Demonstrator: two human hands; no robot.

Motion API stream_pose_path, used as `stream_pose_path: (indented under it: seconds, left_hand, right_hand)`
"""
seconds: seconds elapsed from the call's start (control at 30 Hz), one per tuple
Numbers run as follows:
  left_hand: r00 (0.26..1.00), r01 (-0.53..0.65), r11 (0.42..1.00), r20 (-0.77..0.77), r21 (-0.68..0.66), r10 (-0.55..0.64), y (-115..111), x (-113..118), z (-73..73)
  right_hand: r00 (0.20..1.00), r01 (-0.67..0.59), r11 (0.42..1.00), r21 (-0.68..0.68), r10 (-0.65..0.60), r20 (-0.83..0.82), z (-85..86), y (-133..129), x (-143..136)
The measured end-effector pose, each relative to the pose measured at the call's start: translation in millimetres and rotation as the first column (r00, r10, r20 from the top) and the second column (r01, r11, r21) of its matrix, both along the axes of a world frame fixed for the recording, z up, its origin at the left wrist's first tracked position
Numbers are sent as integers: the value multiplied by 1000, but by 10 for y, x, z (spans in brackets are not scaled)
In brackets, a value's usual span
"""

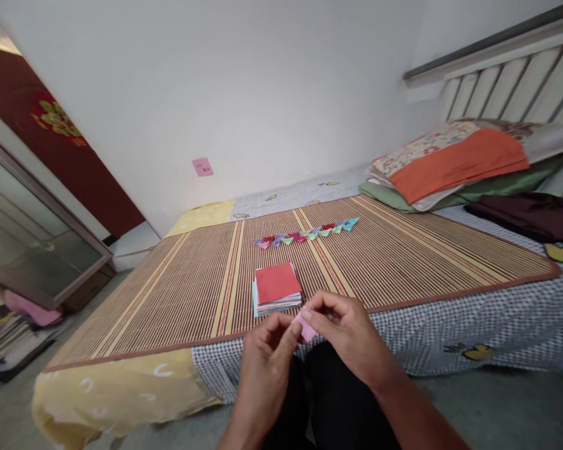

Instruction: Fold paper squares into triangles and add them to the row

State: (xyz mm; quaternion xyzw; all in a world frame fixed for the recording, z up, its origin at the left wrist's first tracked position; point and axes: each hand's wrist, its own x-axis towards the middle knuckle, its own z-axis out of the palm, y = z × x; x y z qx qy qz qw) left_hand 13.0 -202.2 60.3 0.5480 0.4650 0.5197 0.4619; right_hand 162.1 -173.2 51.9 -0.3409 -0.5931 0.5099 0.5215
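Observation:
Between my two hands, above my lap at the bed's front edge, is a small folded piece of pink paper (306, 329). My left hand (268, 362) pinches its left side between thumb and fingers. The right side is pinched by my right hand (342, 328). Just beyond my hands lies a stack of square paper sheets with a red sheet (278, 283) on top and white and light blue edges below. Farther back on the striped mat (192, 294), a row of small folded paper pieces (312, 234) in several colours stretches sideways.
Pillows with an orange cover (460, 164) and a dark folded cloth (528, 215) lie at the right of the bed. A pink note (202, 167) is on the wall. At the far left stand a glass-panelled door (32, 237) and a pile of magazines (4, 340).

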Motion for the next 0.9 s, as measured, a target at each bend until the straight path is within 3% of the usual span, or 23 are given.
stream_pose_path:
  seconds: [0.2, 0.4, 0.6, 0.73, 0.9]
  left_hand:
    - [969, 212, 968, 161, -132, -190, 4, -50, -45]
    - [972, 204, 965, 152, -166, -179, 10, -33, -58]
    - [990, 107, 986, 108, -125, -94, 50, -78, -98]
    - [978, 187, 971, 125, -151, -169, 44, -97, -80]
    - [956, 289, 948, 96, -133, -278, 3, -106, -8]
  right_hand:
    - [1000, -21, 1000, -22, 21, 21, -104, 55, -28]
    - [998, 17, 999, -31, -15, 65, -115, 81, -53]
    - [985, -136, 991, -10, 137, 109, -118, 37, 35]
    - [983, -174, 985, 3, 174, 64, -148, -10, 52]
    - [985, -85, 993, 76, 72, 160, -142, -25, 65]
